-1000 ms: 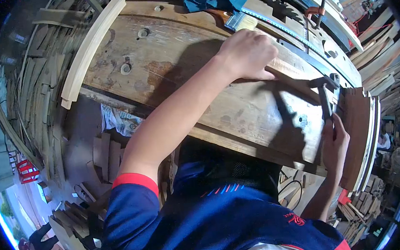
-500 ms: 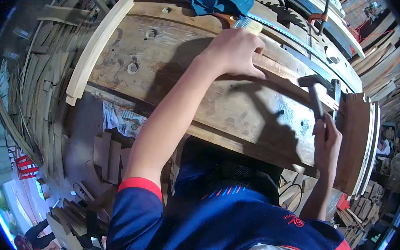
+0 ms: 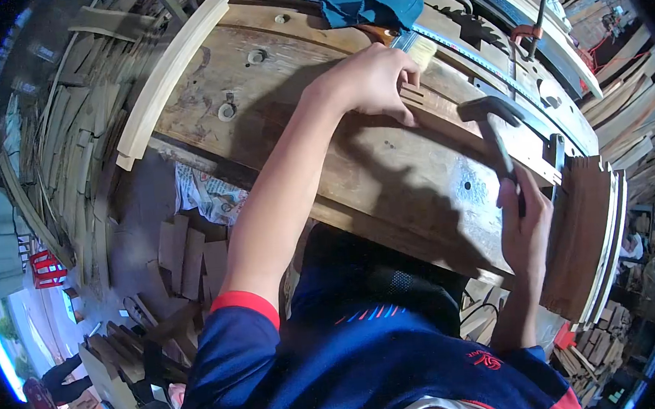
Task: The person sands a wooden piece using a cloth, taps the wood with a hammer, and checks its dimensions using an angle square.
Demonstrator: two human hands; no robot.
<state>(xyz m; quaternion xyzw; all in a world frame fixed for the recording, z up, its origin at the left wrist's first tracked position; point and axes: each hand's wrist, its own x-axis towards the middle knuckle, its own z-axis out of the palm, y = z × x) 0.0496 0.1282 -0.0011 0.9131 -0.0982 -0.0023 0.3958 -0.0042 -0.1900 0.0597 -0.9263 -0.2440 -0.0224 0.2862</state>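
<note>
A long wooden strip lies on the workbench. My left hand is closed around its left part, with the thumb on the near side. My right hand grips a hammer by its handle. The hammer's dark head is above the strip, to the right of my left hand; I cannot tell whether it touches the wood. Just beyond my left fingers is a brush with pale bristles, partly hidden by the hand. A metal bar stands by the strip's right end.
A teal cloth lies at the bench's back over a long measuring tape. A pale board crosses the left end; stacked brown boards stand at the right. A toothed saw blade and a clamp are behind.
The hammer has swung left, its head now nearer my left hand. My left hand has shifted slightly left along the strip. The view has moved a little.
</note>
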